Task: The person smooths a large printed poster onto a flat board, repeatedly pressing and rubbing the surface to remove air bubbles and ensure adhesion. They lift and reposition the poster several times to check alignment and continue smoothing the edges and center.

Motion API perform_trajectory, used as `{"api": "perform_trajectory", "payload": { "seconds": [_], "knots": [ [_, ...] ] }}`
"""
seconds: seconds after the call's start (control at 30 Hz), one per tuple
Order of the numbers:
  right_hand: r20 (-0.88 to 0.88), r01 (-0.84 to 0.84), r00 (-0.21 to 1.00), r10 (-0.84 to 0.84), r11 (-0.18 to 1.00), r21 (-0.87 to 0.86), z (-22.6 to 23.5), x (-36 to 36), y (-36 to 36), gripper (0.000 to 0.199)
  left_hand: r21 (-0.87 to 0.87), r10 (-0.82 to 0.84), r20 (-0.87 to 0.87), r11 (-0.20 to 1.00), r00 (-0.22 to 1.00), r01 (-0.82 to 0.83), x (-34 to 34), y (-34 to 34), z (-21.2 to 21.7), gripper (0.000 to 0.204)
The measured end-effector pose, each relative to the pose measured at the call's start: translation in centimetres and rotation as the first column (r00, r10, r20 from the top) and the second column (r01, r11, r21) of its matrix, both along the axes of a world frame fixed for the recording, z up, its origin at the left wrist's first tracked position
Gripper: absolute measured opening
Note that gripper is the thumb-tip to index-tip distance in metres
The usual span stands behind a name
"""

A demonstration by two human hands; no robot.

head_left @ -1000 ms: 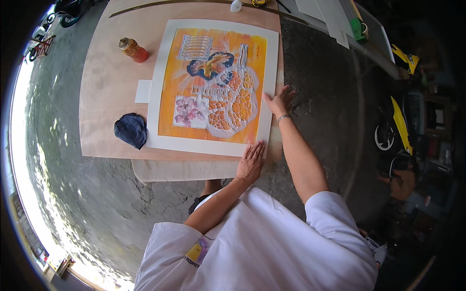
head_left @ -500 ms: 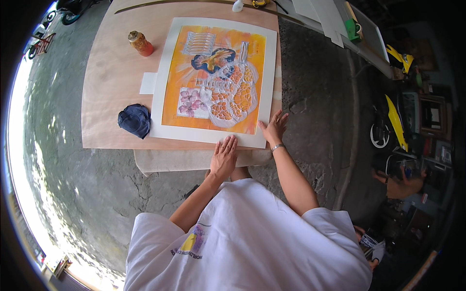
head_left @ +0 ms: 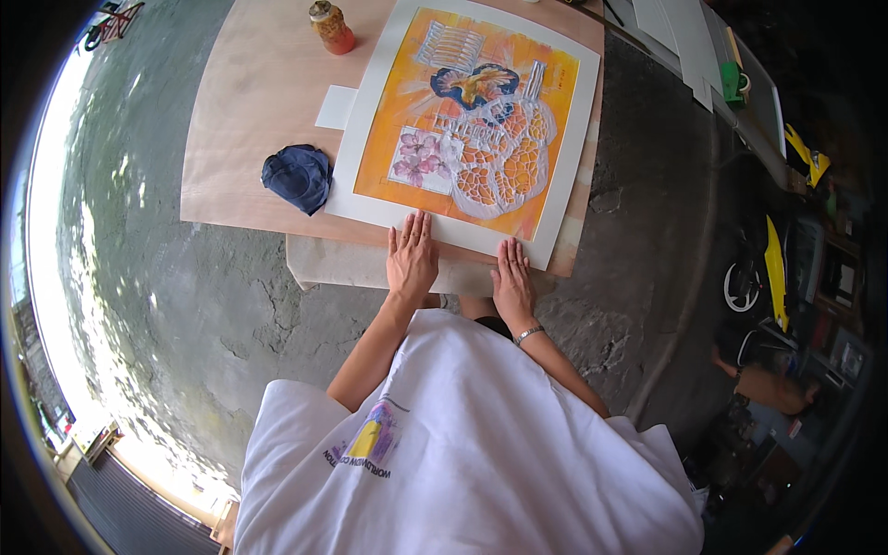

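Observation:
An orange painting (head_left: 388,148) with flowers and white lace-like shapes lies face up inside a white mat (head_left: 361,120). It rests on a pale plywood board (head_left: 240,120). My left hand (head_left: 413,254) lies flat with stretched fingers, its fingertips on the mat's near edge left of centre. Near the mat's right corner, my right hand (head_left: 513,277) touches the same edge with its fingers out straight. A bracelet circles the right wrist. Neither hand grips anything.
Left of the mat are a crumpled dark blue cloth (head_left: 296,178), a small white card (head_left: 335,106) and a bottle (head_left: 331,28) of orange-red liquid. A green tape dispenser (head_left: 735,83) stands far right. Pale fabric (head_left: 342,264) shows below the board's near edge.
My right hand has left the mat's right corner and moved in along the near edge. My left hand has shifted toward the left of that edge. The whole view has swung.

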State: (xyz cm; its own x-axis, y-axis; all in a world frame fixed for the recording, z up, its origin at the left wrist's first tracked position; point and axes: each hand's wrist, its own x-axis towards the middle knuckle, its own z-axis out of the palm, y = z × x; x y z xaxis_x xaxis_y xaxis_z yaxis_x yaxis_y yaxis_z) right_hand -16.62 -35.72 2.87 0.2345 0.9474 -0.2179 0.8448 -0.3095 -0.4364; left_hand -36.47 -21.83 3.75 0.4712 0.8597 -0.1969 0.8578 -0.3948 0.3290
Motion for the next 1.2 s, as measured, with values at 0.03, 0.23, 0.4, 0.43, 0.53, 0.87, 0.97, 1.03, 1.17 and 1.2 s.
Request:
{"api": "perform_trajectory", "payload": {
  "seconds": [0.03, 0.23, 0.4, 0.43, 0.53, 0.87, 0.97, 1.03, 1.17, 1.2],
  "knots": [
    [-0.017, -0.023, 1.000, 0.023, 1.000, -0.011, 0.1, -0.5, 0.4, 0.069, 0.011, 0.020, -0.001, 1.000, 1.000, -0.020, -0.4, 0.3, 0.0, 0.064],
    [0.004, -0.156, 0.988, 0.156, 0.988, 0.007, 0.0, -1.9, 2.8, 0.071, 0.078, 0.148, 0.000, 0.986, 0.989, -0.147, -2.7, 3.1, -0.5, 0.058],
    [-0.013, -0.274, 0.961, 0.275, 0.961, 0.046, -0.4, -2.9, 4.9, 0.066, 0.097, 0.245, -0.032, 0.966, 0.969, -0.241, -4.8, 5.1, -0.5, 0.058],
    [-0.018, -0.295, 0.955, 0.297, 0.954, 0.051, -0.5, -3.3, 5.4, 0.065, 0.101, 0.256, -0.034, 0.963, 0.966, -0.251, -5.2, 5.3, -0.4, 0.058],
    [-0.009, -0.373, 0.927, 0.374, 0.927, 0.046, -0.5, -4.7, 7.4, 0.063, 0.112, 0.290, -0.031, 0.952, 0.957, -0.285, -6.2, 6.2, -0.4, 0.058],
    [-0.074, -0.493, 0.864, 0.498, 0.867, 0.079, -0.3, -8.7, 12.8, 0.062, 0.038, 0.219, 0.015, 0.975, 0.976, -0.220, -7.5, 10.4, 0.3, 0.058],
    [-0.079, -0.474, 0.876, 0.476, 0.879, 0.048, 0.4, -9.3, 12.9, 0.064, 0.028, 0.162, 0.030, 0.986, 0.986, -0.163, -7.2, 12.8, 0.1, 0.056],
    [-0.127, -0.443, 0.888, 0.441, 0.896, 0.015, 1.0, -9.9, 13.1, 0.067, 0.021, 0.126, 0.061, 0.992, 0.990, -0.128, -7.1, 14.5, -0.1, 0.057],
    [-0.129, -0.398, 0.913, 0.386, 0.914, -0.075, 1.9, -10.8, 13.2, 0.069, 0.076, 0.010, 0.058, 0.997, 0.998, -0.014, -6.4, 18.3, -0.7, 0.054],
    [-0.132, -0.392, 0.916, 0.380, 0.916, -0.085, 2.0, -11.0, 13.3, 0.069, 0.050, 0.000, 0.065, 0.999, 0.998, -0.004, -6.1, 19.1, -0.8, 0.054]
  ]
}}
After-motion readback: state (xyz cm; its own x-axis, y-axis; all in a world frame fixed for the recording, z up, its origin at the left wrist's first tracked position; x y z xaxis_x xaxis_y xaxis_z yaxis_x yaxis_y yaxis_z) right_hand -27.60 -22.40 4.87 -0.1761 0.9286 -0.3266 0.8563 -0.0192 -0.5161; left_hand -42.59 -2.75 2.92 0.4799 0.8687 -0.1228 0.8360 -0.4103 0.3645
